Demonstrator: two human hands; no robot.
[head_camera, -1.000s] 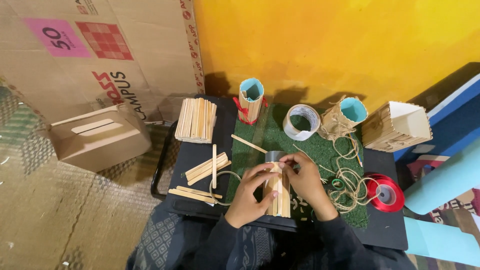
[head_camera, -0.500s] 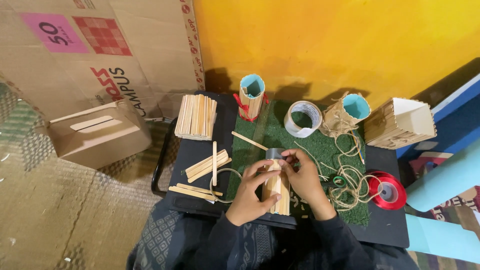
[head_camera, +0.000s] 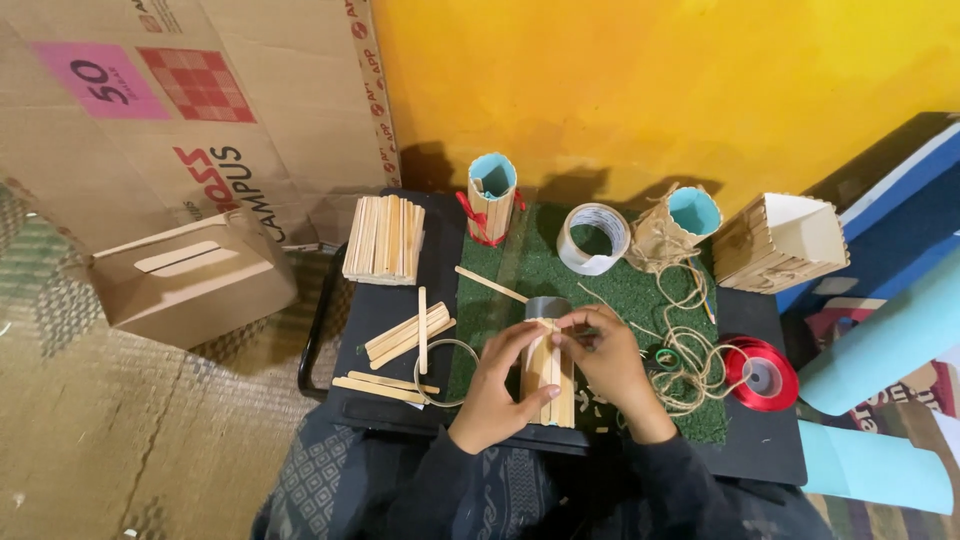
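A grey tube (head_camera: 547, 362) clad in wooden sticks is held upright in both hands over a green mat (head_camera: 620, 300) on a black counter (head_camera: 390, 300).

The left hand (head_camera: 495, 395) is wrapped around the tube's side; the fingers of the right hand (head_camera: 605, 362) are pinched on a stick at its top edge. Behind, two stick-covered cups with blue insides (head_camera: 491, 197) (head_camera: 680, 225) stand open, their contents not visible. A stick box (head_camera: 780, 243), tape roll (head_camera: 594, 238), twine (head_camera: 690, 340), red ribbon spool (head_camera: 760, 375) and loose sticks (head_camera: 405, 335) are spread around.
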